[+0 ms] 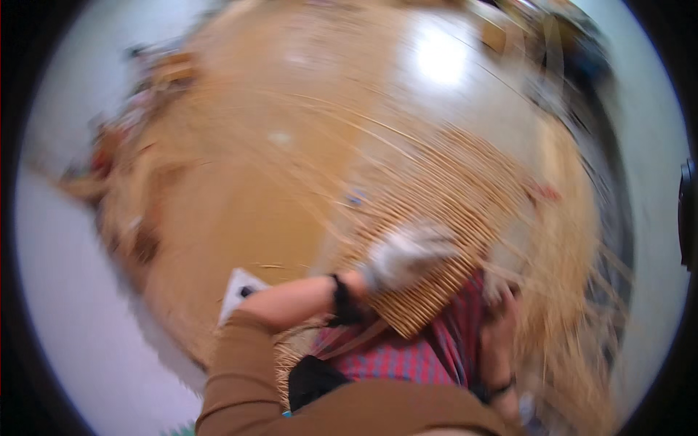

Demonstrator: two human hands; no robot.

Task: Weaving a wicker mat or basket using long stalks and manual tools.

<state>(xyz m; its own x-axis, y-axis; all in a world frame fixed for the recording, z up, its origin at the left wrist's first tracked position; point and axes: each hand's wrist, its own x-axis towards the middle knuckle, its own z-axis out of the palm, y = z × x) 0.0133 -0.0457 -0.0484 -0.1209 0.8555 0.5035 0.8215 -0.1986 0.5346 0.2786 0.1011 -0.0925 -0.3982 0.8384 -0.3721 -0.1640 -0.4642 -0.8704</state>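
A woven panel of thin tan strips [418,301], perhaps cane or rattan, slants across my lap, with long loose strands running out from its far side. My left hand [411,253], in a whitish glove, lies over the panel's near left part. Its fingers look stretched out toward the right, though motion blurs them. Beside the panel's right edge, low near my knee, is my right hand [497,289]. It is blurred and partly hidden, so I cannot make out what its fingers do. Red checked cloth [407,360] covers my lap under the panel.
Long loose strips [567,327] lie heaped along the right side. A white board-like object with a dark part [240,289] sits by my left forearm. Blurred items [120,138] line the left wall, and more clutter [560,43] stands at the far right.
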